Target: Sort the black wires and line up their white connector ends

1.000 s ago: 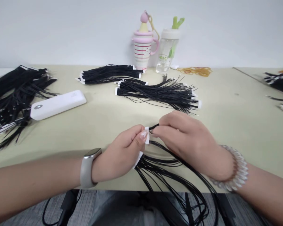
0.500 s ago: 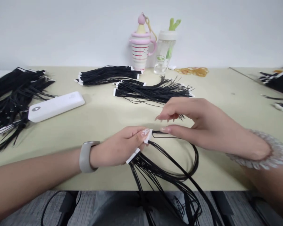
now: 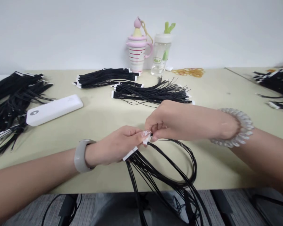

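Observation:
My left hand (image 3: 121,142) is closed on a small white connector (image 3: 146,141), its thumb pressed on top. A second, wider white connector (image 3: 130,153) shows under the same palm, with many thin black wires (image 3: 160,172) running from it. These wires loop to the right and hang over the table's front edge. My right hand (image 3: 167,121) is closed in a pinch on black wire right at the smaller connector, its fingertips touching the left thumb's tip. The fingers partly hide the wire ends.
Bundles of black wire harnesses (image 3: 106,78) lie further back, at the left (image 3: 11,84) and at the right (image 3: 277,81). A white power bank (image 3: 55,110) rests on the left. A pink-lidded cup (image 3: 136,55), a clear bottle (image 3: 160,53) and rubber bands (image 3: 188,72) are near the wall.
My right hand has moved left and down, and its open fingers have closed on wire at the small connector. My left hand keeps its hold on the connectors.

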Demonstrator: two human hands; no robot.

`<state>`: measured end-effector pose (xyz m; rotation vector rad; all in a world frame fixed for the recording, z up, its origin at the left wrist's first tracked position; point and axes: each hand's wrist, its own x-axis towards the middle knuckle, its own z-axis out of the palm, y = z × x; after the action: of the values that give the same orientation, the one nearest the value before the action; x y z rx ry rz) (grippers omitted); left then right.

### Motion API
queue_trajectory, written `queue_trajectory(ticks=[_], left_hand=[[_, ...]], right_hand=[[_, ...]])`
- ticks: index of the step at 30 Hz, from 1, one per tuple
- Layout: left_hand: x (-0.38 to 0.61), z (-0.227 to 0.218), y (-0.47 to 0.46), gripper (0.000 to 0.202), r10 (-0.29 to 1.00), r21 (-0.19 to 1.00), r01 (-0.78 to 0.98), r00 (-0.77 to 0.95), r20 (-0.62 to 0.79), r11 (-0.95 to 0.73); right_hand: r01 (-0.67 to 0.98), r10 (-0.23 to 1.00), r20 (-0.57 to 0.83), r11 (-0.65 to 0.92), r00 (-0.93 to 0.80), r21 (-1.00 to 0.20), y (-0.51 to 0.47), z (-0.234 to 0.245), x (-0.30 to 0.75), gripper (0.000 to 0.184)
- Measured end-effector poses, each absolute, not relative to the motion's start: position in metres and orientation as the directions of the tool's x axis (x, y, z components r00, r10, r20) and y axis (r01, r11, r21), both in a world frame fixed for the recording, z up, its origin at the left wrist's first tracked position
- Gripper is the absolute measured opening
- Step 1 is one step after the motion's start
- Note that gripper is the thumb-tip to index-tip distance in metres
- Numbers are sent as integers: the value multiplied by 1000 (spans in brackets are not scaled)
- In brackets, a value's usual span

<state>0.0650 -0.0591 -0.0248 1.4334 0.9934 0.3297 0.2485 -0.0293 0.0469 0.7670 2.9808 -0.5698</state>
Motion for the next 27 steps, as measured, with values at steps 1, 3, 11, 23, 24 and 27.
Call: queue_trajectory(ticks=[1,3,11,23,24,27], left_hand=[[65,-25,-61,44,741,914,357,556,-375,194],[64,-26,-64,44,771,917,338,518,-370,213],[67,-28,-71,39,836,926,356,465,-290,123],[70,-20,-67,37,810,920,390,535,-242,17],[70,-20,-66,36,801,919,395,548,-240,5],[69,-19,-66,35,765,902,432,581,-276,-3]], right_hand=[[472,475,-90,802,-876,-367,-29,46,250,10],[477,494,-59,792,-867,-380,-29,44,253,13],[510,534,-23,793,-845,-334,-31,37,258,18],[428,411,-147,897,-900,-110,-28,38,249,20],[421,404,-156,901,-901,-100,-28,38,249,21],[413,384,-195,901,-902,-134,-26,39,251,21]])
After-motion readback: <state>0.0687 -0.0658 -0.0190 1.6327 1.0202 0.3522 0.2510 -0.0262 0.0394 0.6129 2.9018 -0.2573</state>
